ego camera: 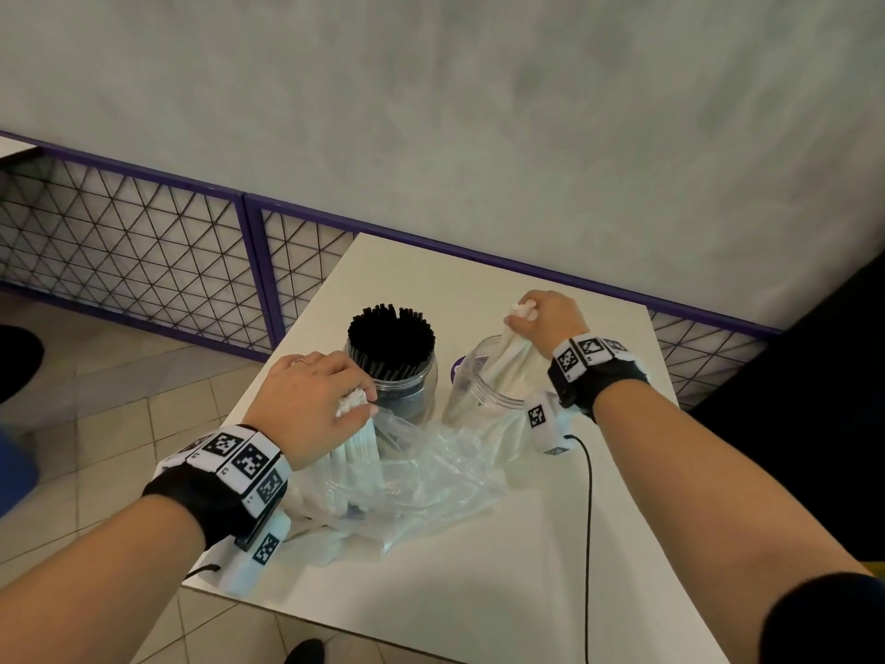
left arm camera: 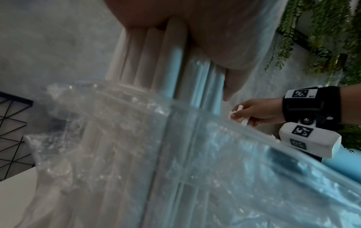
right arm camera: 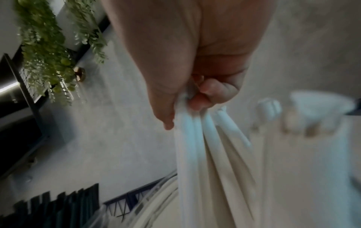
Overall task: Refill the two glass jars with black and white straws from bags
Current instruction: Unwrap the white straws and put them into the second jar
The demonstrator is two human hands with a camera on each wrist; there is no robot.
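- The surface [ego camera: 479,591] carries everything, and its left edge lies close under the plastic bag [ego camera: 421,476]; loose straws could be dragged off onto the tiled floor if the bag is tugged that way.
- The plastic bag is crumpled and clear, lying in front of both jars; it could be lifted along with the straws being drawn from it, since the film clings round them in the left wrist view; how many straws are left inside cannot be made out through the folds.
- The jar of black straws [ego camera: 390,361] appears full and stands just behind the left hand; it could be knocked by the knuckles as the bundle is raised.
- The jar for white straws [ego camera: 483,381] stands to the right, only partly filled; it is light and clear, so it could be tipped if the bundle is pushed in at a slant; its base is hidden behind the bag.
- The left hand [ego camera: 311,407] is clamped round a bundle of white straws [ego camera: 357,443] at the bag's mouth; the outer ones could slip out of so full a grip.
- The right hand [ego camera: 546,323] is closed on a smaller bunch of white straws [ego camera: 515,349] whose lower ends reach into the right jar; whether they touch bottom cannot be told, the right wrist view being blurred.
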